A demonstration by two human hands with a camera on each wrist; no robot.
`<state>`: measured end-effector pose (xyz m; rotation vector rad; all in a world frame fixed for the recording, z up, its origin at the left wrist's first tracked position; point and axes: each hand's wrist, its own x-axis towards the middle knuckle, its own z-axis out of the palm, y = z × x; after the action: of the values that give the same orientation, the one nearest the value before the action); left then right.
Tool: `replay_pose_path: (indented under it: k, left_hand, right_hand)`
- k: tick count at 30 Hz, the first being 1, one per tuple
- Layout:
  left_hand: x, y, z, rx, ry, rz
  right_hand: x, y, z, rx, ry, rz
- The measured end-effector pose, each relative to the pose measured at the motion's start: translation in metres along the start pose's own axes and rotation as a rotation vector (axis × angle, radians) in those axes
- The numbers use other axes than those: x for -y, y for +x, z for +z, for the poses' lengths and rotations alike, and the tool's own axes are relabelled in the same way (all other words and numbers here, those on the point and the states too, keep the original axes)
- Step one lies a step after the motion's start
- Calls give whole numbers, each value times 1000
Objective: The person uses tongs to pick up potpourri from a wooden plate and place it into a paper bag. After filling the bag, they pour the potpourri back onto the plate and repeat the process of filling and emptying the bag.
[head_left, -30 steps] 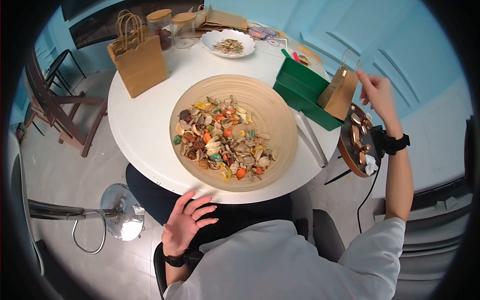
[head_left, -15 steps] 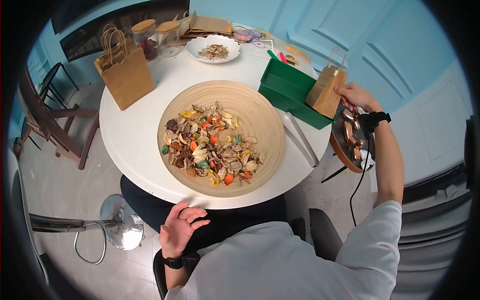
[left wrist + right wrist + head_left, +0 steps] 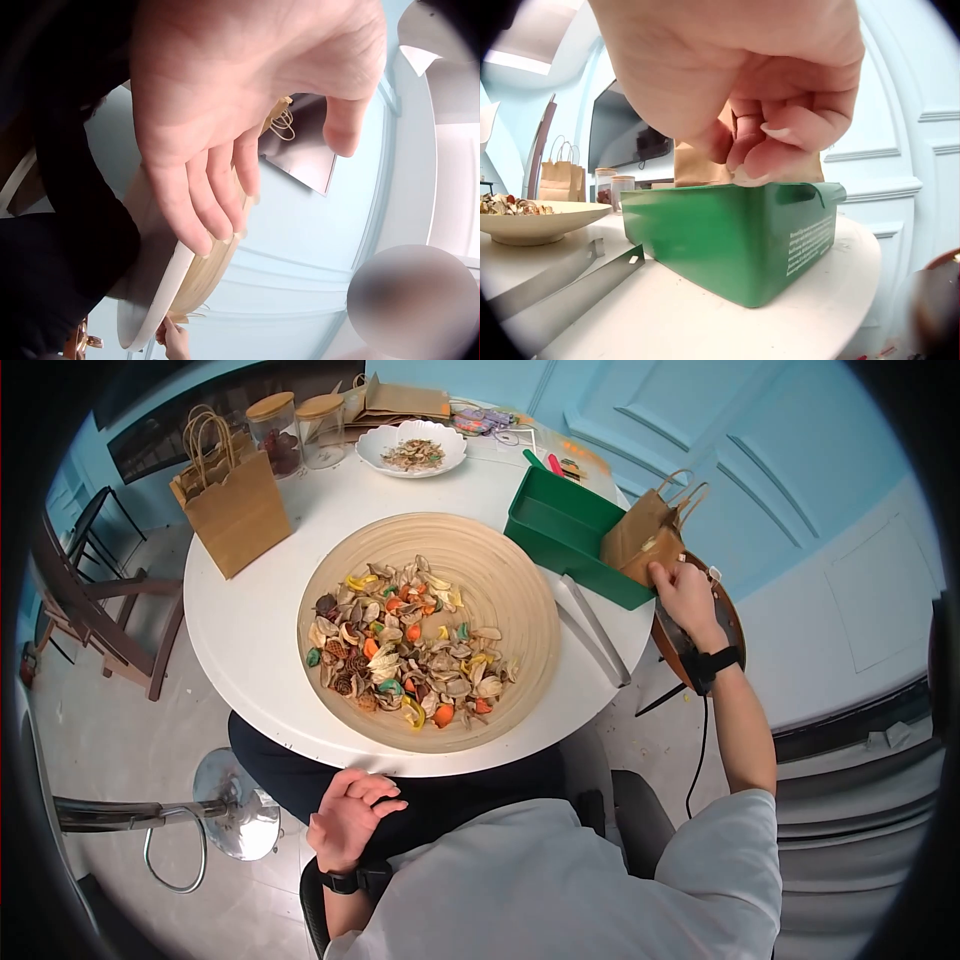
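A brown paper bag (image 3: 630, 538) with twisted handles sits in the right end of a green box (image 3: 598, 576). My right hand (image 3: 690, 600) pinches the bag's near side just above the box rim. The right wrist view shows the fingers of that hand (image 3: 742, 67) curled against the brown paper, partly hiding the bag (image 3: 699, 166). My left hand (image 3: 348, 822) hovers at the table's front edge, fingers loosely bent and holding nothing. Close to it is a wide wooden bowl (image 3: 530, 625) of dried potpourri (image 3: 410, 645) with orange, yellow and green pieces.
Metal tongs (image 3: 592, 630) lie between bowl and box. At the back left stand paper bags (image 3: 235, 515) and two lidded glass jars (image 3: 322, 440). A white scalloped dish (image 3: 370, 460) holds potpourri crumbs. A round brown stand (image 3: 735, 625) is beyond the table's right edge.
My right hand has come from beside the bag to its near side, drawing that side down and toward me. The bag's handles now stand apart. The left hand's fingers have curled slightly.
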<state>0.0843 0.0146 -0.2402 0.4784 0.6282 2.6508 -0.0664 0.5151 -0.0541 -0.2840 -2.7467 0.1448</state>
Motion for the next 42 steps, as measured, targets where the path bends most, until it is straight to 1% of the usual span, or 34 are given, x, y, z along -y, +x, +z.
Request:
replay_pose_path:
  k: [4, 6, 7, 9, 10, 12, 13, 15, 16, 17, 19, 20, 21, 23, 25, 27, 29, 31, 32, 36, 38, 39, 40, 42]
  left_hand:
    - [-6, 0, 9, -30, 61, -8]
    - [-13, 3, 11, 1, 89, -9]
    - [-17, 3, 12, 31, 113, -8]
    - [-27, 3, 19, 59, 129, 5]
    - [-32, 2, 21, 84, 140, 21]
    - [-39, -4, 17, 96, 176, 53]
    - [-42, -7, 17, 110, 207, 82]
    - [-49, -8, 20, 98, 224, 82]
    - [-52, -7, 20, 105, 238, 95]
    - [-55, -6, 20, 116, 253, 108]
    - [-59, -6, 17, 110, 271, 113]
    - [-61, -5, 16, 98, 287, 128]
    - [-62, -5, 16, 100, 287, 125]
    - [-63, -5, 18, 99, 268, 134]
    - [-64, -5, 18, 89, 276, 134]
    - [-69, -4, 19, 85, 290, 133]
    - [-77, -2, 22, 106, 325, 138]
    - [-86, 1, 25, 123, 346, 150]
    - [-91, 3, 26, 135, 359, 166]
    - [-110, 14, 30, 152, 411, 177]
    - [-118, 20, 32, 115, 425, 200]
    - [-123, 25, 32, 124, 433, 194]
    - [-129, 29, 31, 89, 468, 197]
    - [-137, 41, 35, -2, 565, 238]
  right_hand:
    - [11, 4, -11, 30, 16, 41]
    - [14, 14, -17, 178, -53, 128]
    - [8, 17, -13, 176, -51, 131]
    - [-8, 23, -1, 272, 82, 208]
    - [-9, 19, 2, 272, 85, 206]
    - [-9, 7, 8, 65, -91, 120]
    - [-6, 5, 7, 71, -90, 119]
    - [1, -2, 3, 100, -65, 229]
    - [9, -7, -3, 75, -3, 206]
    - [15, -9, -10, 75, 0, 217]
    - [22, -12, -24, 312, 168, 315]
    - [20, -14, -29, 392, 218, 305]
    - [13, -16, -30, 392, 219, 309]
    - [-3, -21, -33, 440, 257, 235]
    - [-17, -29, -27, 435, 261, 242]
    - [-23, -39, -20, 380, 352, 180]
    - [-28, -41, -7, 395, 362, 161]
    - [-22, -43, 2, 331, 231, 67]
    - [-13, -44, 2, 275, 192, 82]
    - [-8, -38, 8, 241, 203, 169]
    - [-12, -36, 15, 219, 224, 170]
    - [-16, -37, 17, 213, 229, 159]
    - [-22, -40, 20, 213, 237, 158]
    - [-36, -44, 28, 137, 159, 67]
